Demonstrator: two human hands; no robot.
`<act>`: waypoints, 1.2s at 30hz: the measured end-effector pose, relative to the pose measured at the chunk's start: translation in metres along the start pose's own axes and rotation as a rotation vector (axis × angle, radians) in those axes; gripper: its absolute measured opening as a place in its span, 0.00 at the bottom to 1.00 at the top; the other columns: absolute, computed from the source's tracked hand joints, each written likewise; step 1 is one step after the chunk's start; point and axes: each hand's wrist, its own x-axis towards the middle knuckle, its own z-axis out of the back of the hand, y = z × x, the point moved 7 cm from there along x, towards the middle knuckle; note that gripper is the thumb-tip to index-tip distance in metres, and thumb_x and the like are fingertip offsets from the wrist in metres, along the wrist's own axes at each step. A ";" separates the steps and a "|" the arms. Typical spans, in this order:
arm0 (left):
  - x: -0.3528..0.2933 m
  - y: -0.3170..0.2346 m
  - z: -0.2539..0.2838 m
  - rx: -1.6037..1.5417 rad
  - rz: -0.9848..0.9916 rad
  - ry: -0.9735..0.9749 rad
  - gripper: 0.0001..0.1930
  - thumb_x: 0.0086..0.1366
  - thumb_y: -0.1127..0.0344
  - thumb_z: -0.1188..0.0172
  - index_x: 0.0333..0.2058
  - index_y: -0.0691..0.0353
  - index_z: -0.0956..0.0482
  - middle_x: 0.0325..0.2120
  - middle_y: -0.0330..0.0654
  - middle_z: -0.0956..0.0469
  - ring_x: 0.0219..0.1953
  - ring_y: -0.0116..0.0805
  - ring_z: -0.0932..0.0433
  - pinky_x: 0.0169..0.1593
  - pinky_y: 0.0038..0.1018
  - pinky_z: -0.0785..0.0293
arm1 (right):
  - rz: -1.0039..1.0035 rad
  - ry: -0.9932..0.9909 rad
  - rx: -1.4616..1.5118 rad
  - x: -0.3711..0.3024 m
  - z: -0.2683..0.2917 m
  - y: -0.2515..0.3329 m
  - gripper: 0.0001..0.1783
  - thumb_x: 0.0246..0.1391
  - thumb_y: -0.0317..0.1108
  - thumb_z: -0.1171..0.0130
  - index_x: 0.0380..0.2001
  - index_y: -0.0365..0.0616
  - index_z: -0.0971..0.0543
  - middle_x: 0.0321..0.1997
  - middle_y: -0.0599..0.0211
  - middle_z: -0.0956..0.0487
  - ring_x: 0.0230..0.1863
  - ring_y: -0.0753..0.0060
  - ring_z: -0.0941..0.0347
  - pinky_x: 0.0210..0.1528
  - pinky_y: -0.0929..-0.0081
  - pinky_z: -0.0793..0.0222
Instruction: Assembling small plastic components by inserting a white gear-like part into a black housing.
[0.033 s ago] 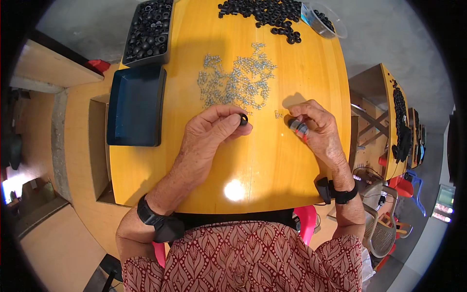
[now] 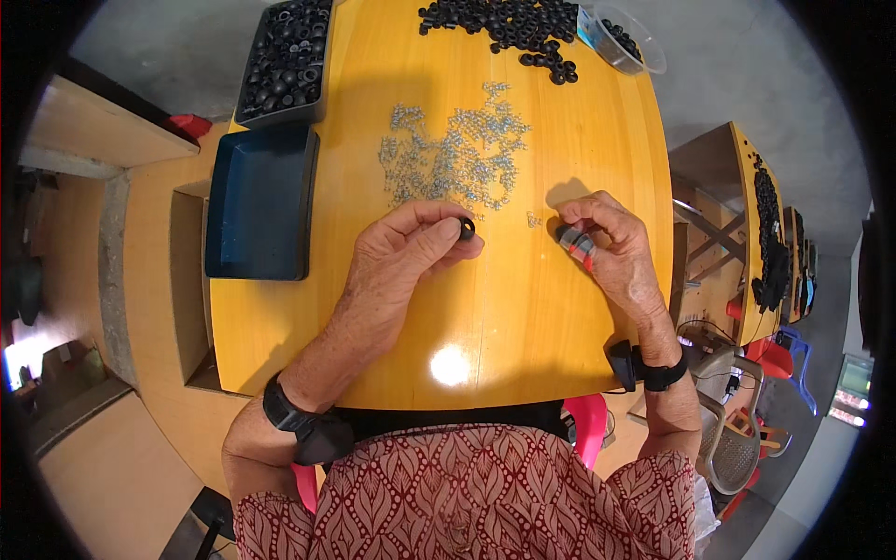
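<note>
Between the thumb and fingers of my left hand (image 2: 406, 250) is a small black ring-shaped piece (image 2: 467, 228), its hole turned to the right. My right hand (image 2: 616, 247), to the right and apart from the left, has its fingers curled round a short black, grey and red tool (image 2: 577, 245); its exact kind cannot be made out. Beyond both hands, many tiny silvery metal pieces (image 2: 457, 154) lie scattered over the yellow wooden table (image 2: 560, 345). A few more small metal pieces (image 2: 534, 220) lie just left of my right hand.
A dark, empty-looking tray (image 2: 257, 271) stands at the table's left edge. Behind it is a bin (image 2: 322, 103) full of black round pieces. More black rings (image 2: 523, 23) are heaped at the far edge, beside a clear plastic tub (image 2: 656, 58). A chair (image 2: 728, 448) stands at the right.
My right hand and its tool have shifted very slightly to the right. The left hand and the black ring look the same.
</note>
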 end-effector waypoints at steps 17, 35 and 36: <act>-0.002 0.000 0.001 0.020 0.000 -0.028 0.11 0.67 0.65 0.43 0.44 0.65 0.23 0.37 0.38 0.21 0.40 0.29 0.21 0.49 0.25 0.25 | 0.411 -0.157 -0.340 -0.006 0.005 0.083 0.16 0.40 0.20 0.38 0.37 0.36 0.22 0.39 0.55 0.24 0.38 0.58 0.24 0.38 0.71 0.27; -0.002 0.005 0.001 0.025 -0.016 -0.004 0.10 0.67 0.67 0.45 0.45 0.64 0.24 0.36 0.40 0.19 0.40 0.29 0.20 0.48 0.25 0.24 | 0.421 -0.049 -0.341 -0.028 -0.007 0.063 0.17 0.42 0.26 0.36 0.39 0.35 0.21 0.32 0.60 0.23 0.33 0.65 0.25 0.35 0.72 0.30; -0.001 0.003 0.001 0.027 -0.018 -0.011 0.11 0.67 0.67 0.45 0.45 0.64 0.24 0.36 0.40 0.20 0.40 0.29 0.20 0.48 0.25 0.24 | 0.396 -0.153 -0.286 -0.023 0.006 0.075 0.16 0.42 0.27 0.36 0.38 0.34 0.21 0.33 0.59 0.22 0.33 0.66 0.25 0.35 0.73 0.30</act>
